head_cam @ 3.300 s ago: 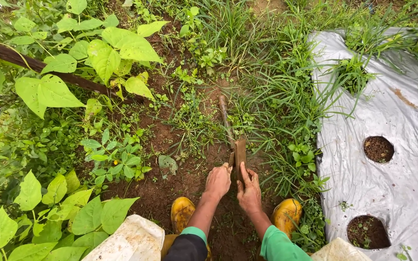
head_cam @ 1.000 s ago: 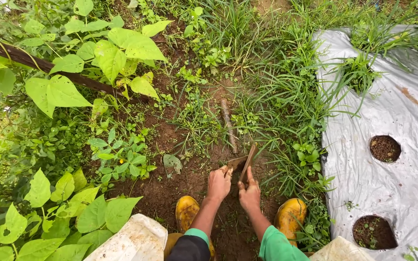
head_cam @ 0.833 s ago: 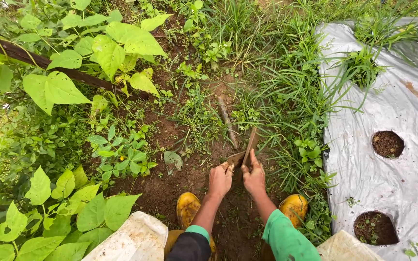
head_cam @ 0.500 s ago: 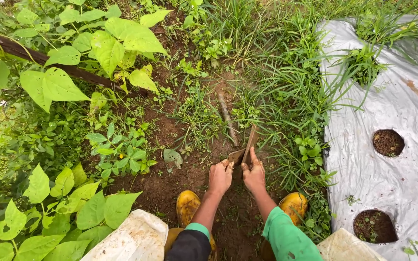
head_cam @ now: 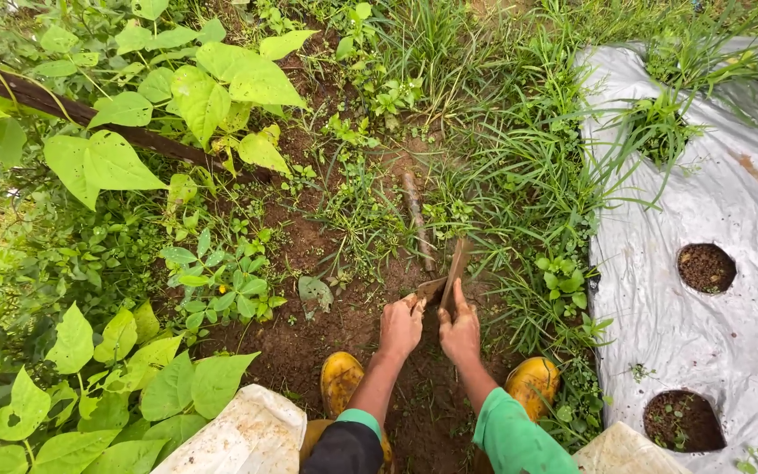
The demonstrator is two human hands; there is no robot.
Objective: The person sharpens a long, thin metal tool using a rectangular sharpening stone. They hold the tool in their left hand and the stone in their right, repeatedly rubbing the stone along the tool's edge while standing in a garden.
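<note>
My left hand (head_cam: 401,325) and my right hand (head_cam: 460,332) are close together over bare brown soil, both wrapped around a short wooden-handled hoe (head_cam: 451,276). Its handle slants up to the right and its blade touches the dirt just above my left fingers. A short brown stick (head_cam: 418,219) lies in the soil just beyond the tool. My two yellow boots (head_cam: 341,382) stand on the dirt on either side of my arms. Grass clumps (head_cam: 519,175) grow to the right of the hoe.
Grey plastic mulch sheet (head_cam: 721,202) with round planting holes (head_cam: 705,268) covers the right side. Broad-leaved bean plants (head_cam: 203,96) and a dark wooden pole (head_cam: 63,110) fill the left. White sacks (head_cam: 239,434) lie at the bottom edge near my feet.
The hoe has tipped from lying along the soil to slanting up right, and both hands have shifted slightly right with it. The view has moved a little.
</note>
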